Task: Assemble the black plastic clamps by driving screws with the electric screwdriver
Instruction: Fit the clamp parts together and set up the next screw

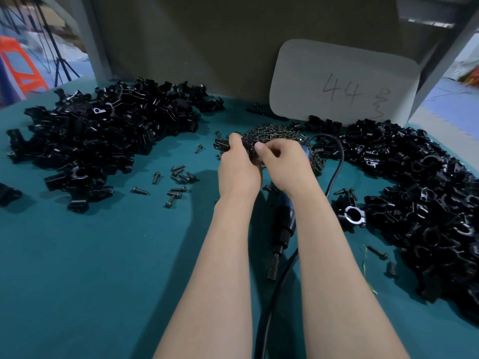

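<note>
My left hand (pixel 237 164) grips a black plastic clamp (pixel 222 145) over the middle of the table. My right hand (pixel 282 164) is beside it with its fingers curled at the clamp's near side, pinching something small that I cannot make out. Just behind both hands lies a heap of dark screws (pixel 274 133). The electric screwdriver (pixel 281 229) lies on the table under my right forearm, its bit pointing toward me, and no hand holds it. Its black cable (pixel 334 161) loops behind my right hand.
A big pile of black clamp parts (pixel 103 125) fills the left of the teal table (pixel 103 268), another pile (pixel 427 198) fills the right. Loose screws (pixel 178 177) lie left of my hands. A white card marked 44 (pixel 344 84) leans at the back.
</note>
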